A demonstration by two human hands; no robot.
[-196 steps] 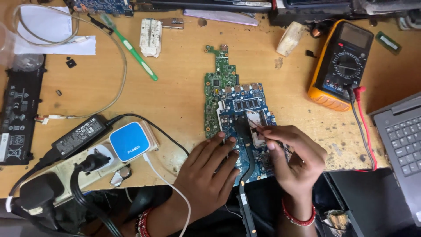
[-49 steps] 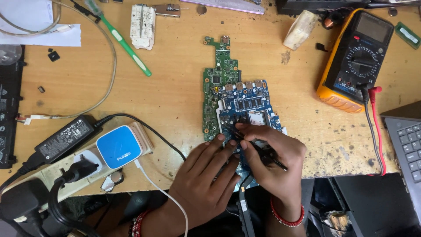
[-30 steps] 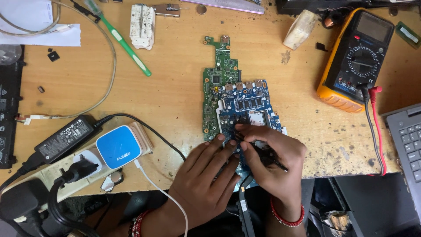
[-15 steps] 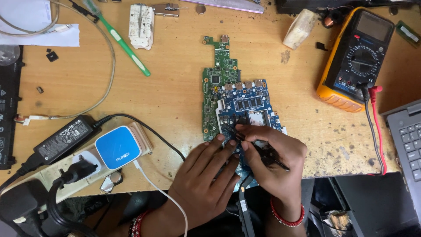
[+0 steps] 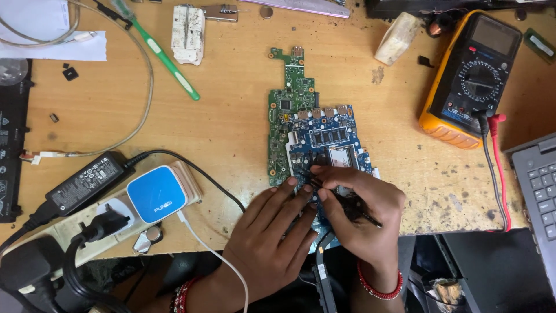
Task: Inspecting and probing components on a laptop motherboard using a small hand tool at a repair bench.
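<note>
Scratched wooden workbench (image 5: 231,133) bearing a bare green-and-blue laptop circuit board (image 5: 301,124), already out of its case. Left hand (image 5: 269,243) lies flat, fingers spread, steadying it; right hand (image 5: 362,217) pinches thin black tweezers (image 5: 339,197), apparently working a component mid-board.

Matt worn wood bench (image 5: 231,127); glossy plastic charger (image 5: 156,194).

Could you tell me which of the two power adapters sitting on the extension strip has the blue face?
The squarish white one with the blue face, nearer the left hand; the other adapter is a long black brick lying to its left.
</note>
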